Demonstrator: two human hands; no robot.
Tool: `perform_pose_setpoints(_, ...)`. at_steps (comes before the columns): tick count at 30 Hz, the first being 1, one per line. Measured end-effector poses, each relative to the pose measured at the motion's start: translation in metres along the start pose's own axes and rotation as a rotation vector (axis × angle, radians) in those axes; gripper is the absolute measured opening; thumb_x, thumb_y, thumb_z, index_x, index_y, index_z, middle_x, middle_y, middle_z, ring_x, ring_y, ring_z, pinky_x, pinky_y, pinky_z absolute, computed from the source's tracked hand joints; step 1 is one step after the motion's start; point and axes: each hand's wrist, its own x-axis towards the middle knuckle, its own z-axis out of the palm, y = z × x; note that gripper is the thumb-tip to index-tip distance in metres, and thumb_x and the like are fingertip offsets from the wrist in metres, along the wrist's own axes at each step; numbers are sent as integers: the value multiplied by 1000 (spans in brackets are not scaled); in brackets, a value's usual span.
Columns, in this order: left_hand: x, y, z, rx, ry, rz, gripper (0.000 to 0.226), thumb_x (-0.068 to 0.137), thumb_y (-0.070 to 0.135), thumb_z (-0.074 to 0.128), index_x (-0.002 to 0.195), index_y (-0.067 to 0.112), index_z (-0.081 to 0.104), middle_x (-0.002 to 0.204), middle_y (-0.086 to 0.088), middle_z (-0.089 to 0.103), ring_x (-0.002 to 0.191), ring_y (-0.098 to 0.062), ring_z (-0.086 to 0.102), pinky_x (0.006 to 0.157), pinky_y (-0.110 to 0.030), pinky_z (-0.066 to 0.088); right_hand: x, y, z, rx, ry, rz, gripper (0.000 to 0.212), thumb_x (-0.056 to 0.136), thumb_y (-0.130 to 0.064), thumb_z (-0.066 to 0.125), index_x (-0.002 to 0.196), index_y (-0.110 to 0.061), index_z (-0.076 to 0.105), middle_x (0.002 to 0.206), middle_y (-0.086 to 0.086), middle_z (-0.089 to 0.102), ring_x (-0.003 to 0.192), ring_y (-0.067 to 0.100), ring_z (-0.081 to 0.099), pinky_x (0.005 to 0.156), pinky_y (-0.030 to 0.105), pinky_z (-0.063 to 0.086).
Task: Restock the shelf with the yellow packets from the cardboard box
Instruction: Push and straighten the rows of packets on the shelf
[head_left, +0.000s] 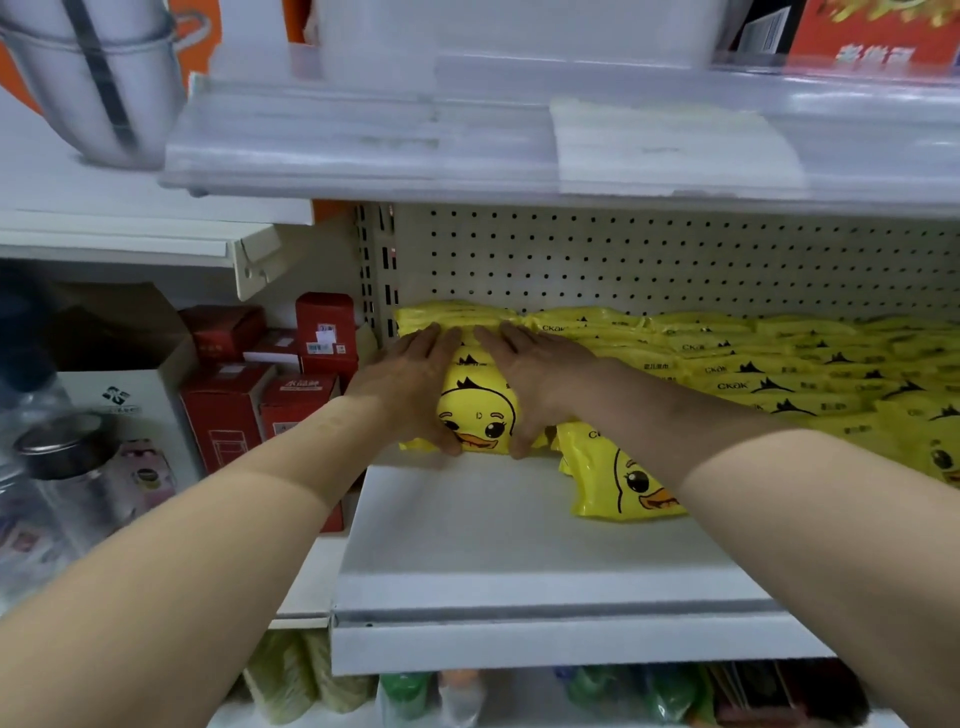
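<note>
A yellow packet with a duck face lies at the left end of the white shelf, on a short stack of like packets. My left hand lies over its left side with the thumb at the front edge. My right hand lies over its right side the same way. Both hands' fingers stretch flat toward the back. Another duck packet lies just to the right, further forward. Rows of yellow packets fill the shelf to the right. The cardboard box is out of view.
A perforated back panel closes the shelf behind. An upper shelf edge hangs close overhead. Red boxes and bottles stand on the neighbouring shelf to the left. Green goods sit on the shelf below.
</note>
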Motion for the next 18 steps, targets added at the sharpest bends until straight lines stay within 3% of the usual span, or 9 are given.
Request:
perform_pose_setpoints(5, 5, -4, 1, -42, -83, 18, 149, 45, 64, 87, 152, 33, -12, 163, 5, -9, 150, -24, -2, 115, -56, 25, 3, 1, 5, 47, -9, -8, 152, 55, -52, 92, 155, -27, -20, 167, 7, -9, 154, 27, 3, 121, 43, 24)
perform_pose_setpoints(9, 6, -4, -1, -61, -221, 33, 154, 44, 75, 80, 151, 32, -22, 160, 6, -26, 149, -24, -18, 120, -53, 12, 6, 3, 2, 105, -153, 19, 160, 44, -72, 86, 151, -35, -28, 165, -1, -21, 154, 24, -3, 122, 47, 22)
perform_pose_setpoints(12, 10, -9, -9, -82, -286, 41, 148, 49, 78, 76, 151, 33, -22, 159, 7, -26, 148, -21, -19, 119, -49, 8, 10, 2, 5, 105, -119, 22, 156, 47, -73, 84, 153, -35, -24, 166, -2, -16, 154, 26, 2, 123, 45, 21)
perform_pose_setpoints(15, 15, -12, -17, -66, -295, 54, 144, 48, 75, 79, 153, 34, -11, 163, 6, -9, 150, -22, -3, 120, -48, 18, 11, 1, 12, 107, -14, 8, 151, 49, -70, 86, 156, -33, -14, 167, 1, -4, 152, 29, 13, 122, 42, 24)
perform_pose_setpoints(18, 14, -2, -20, 72, -147, 67, 131, 47, 70, 82, 150, 25, 16, 150, 1, 33, 137, -24, 32, 107, -46, 38, 11, 0, 17, 96, 86, 22, 148, 47, -70, 86, 157, -32, -5, 166, 1, 7, 150, 29, 20, 121, 41, 24)
